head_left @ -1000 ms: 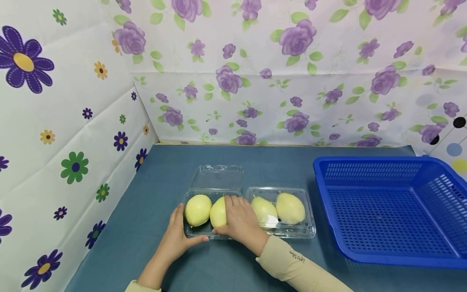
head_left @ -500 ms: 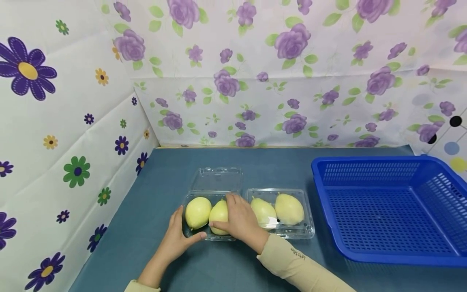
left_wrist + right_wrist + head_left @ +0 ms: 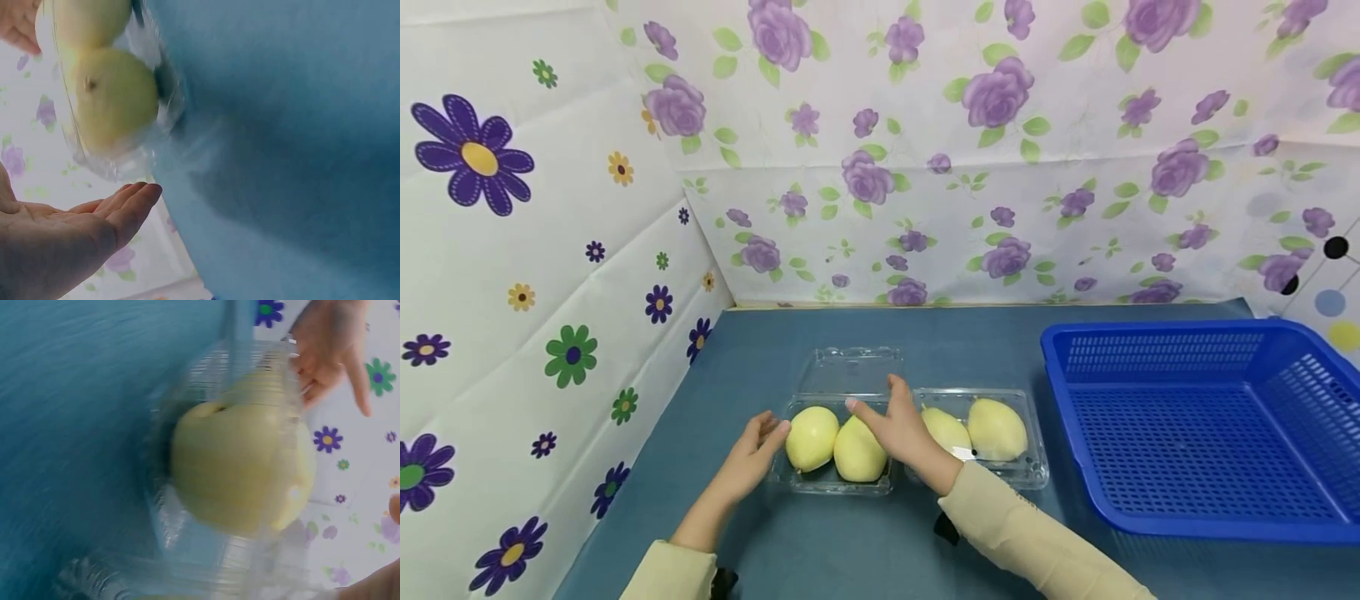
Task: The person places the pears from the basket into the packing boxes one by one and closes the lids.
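Note:
A clear plastic clamshell box lies on the table with its lid folded back. Two pale yellow-green pears, a left one and a right one, sit side by side in it. My left hand is by the box's left edge, fingers loosely bent; in the left wrist view the hand is apart from the box. Over the box's right edge is my right hand, thumb and forefinger spread, holding nothing. Part of the right wrist view is blurred, with one pear seen through the box wall.
To the right stands a second clear box holding two pears, one of them the far right pear. A blue plastic basket is farther right on the blue-grey table. Flowered sheets hang behind and at the left.
My right hand has let go of the right pear in the open box and lifted. My left hand has moved back a little, its thumb now drawn up toward the fingers.

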The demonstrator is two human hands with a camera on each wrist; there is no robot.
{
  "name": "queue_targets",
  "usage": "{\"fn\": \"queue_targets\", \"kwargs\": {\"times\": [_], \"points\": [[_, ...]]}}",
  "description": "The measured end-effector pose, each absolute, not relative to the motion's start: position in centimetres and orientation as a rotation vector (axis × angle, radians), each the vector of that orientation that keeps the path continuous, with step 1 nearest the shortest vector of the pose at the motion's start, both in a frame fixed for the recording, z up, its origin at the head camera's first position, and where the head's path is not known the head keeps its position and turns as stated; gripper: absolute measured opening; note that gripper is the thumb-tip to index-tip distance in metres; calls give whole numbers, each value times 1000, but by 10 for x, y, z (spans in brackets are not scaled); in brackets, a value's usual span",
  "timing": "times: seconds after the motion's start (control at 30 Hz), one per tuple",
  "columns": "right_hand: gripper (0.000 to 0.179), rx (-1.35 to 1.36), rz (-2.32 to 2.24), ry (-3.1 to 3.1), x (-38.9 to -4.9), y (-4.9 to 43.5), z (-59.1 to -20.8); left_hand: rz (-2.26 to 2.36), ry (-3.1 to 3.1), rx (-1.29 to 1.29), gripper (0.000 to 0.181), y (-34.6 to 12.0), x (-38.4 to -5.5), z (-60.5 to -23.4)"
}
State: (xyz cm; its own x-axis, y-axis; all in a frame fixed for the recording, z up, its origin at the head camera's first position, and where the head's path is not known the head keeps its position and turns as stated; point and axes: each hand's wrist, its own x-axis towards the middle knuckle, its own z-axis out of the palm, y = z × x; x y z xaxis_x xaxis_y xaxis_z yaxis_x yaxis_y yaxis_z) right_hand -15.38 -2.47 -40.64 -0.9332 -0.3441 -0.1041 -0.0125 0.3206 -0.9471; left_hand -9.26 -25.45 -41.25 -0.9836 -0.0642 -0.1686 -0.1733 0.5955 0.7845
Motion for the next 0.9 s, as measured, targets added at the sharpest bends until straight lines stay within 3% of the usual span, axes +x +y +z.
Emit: {"fn": "queue_targets", "kwargs": {"times": [0.37, 0.9], "points": [[83, 12, -1754, 2101, -171, -28, -387, 1311, 2700, -221, 76, -263, -126, -403], [88, 89, -1749, 2054, -177, -30, -382, 1370, 2601, -232, 86, -263, -164, -409]]}}
